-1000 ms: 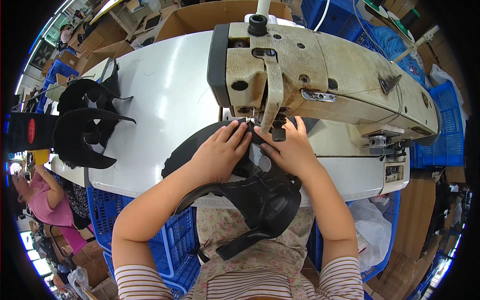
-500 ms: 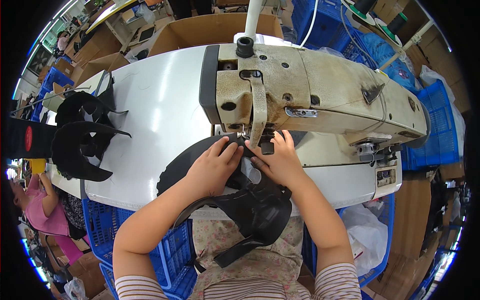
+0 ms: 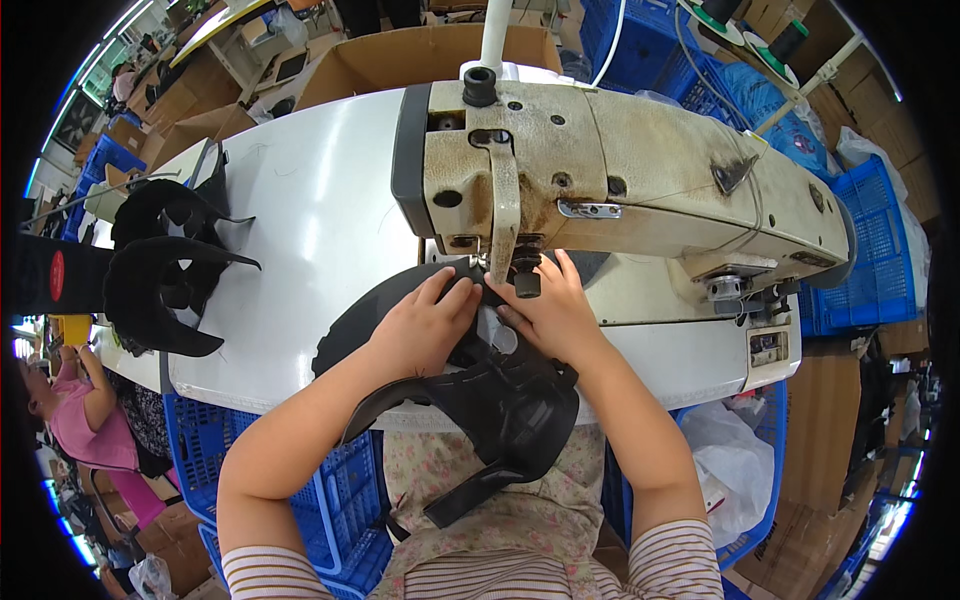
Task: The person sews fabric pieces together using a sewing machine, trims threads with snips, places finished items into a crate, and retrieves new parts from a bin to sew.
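Note:
A beige, worn industrial sewing machine [image 3: 640, 150] stands over the white tabletop. Under its presser foot [image 3: 480, 258] lies the edge of a curved black molded piece [image 3: 510, 415], which drapes over the table edge onto my apron. My left hand [image 3: 425, 318] presses on the piece left of the needle, fingers bent and closed against it. To the right of the needle, my right hand [image 3: 552, 310] pinches the same piece near its edge, thumb below and fingers partly behind the machine head. A translucent patch shows on the piece between my hands.
More curved black pieces [image 3: 165, 270] hang on a stand at the left. Blue crates [image 3: 345, 520] sit below the table, one at right holding plastic bags [image 3: 730, 460]. Behind the table is a cardboard box [image 3: 430, 65]. A person in pink [image 3: 95, 420] sits at far left.
The view has shifted slightly, so the machine appears a little further left and higher. Both hands stay on the black piece by the needle, with barely any change in their hold.

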The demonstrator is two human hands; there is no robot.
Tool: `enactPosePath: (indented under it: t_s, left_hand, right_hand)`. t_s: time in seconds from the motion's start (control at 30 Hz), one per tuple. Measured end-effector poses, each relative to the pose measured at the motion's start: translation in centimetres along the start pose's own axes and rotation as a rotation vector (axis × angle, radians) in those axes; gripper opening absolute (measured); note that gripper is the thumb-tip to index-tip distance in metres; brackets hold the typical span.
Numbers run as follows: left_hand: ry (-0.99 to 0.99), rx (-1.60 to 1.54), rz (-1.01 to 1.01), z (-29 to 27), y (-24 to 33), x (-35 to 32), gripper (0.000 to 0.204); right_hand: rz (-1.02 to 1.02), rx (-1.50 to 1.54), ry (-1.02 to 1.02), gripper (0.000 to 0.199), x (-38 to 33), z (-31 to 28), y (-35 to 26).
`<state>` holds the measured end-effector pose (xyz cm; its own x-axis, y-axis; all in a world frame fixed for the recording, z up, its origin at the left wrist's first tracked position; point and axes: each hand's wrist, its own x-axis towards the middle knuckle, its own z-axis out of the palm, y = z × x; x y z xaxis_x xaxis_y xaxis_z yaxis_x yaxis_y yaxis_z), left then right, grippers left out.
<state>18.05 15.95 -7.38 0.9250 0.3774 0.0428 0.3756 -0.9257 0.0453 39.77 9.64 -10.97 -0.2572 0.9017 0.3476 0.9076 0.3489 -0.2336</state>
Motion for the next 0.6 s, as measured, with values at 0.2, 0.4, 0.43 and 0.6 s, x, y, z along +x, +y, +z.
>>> enactPosePath:
  t_s: [0.2,0.4,0.43,0.6]
  left_hand:
    - [0.009,-0.012,-0.001,0.08,0.01,-0.07,0.063]
    - [0.065,0.035,-0.005,0.10,0.20,-0.04,0.056]
    - [0.066,0.039,-0.005,0.09,0.20,-0.05,0.055]
    - [0.067,0.033,0.010,0.32,0.03,-0.03,0.056]
  right_hand:
    - [0.020,0.063,0.017,0.022,0.00,0.15,-0.23]
    - [0.017,0.062,0.032,0.022,-0.01,0.15,-0.20]
    - [0.021,0.064,0.030,0.022,0.01,0.15,-0.20]
    - [0.031,0.080,0.031,0.022,0.00,-0.04,-0.25]
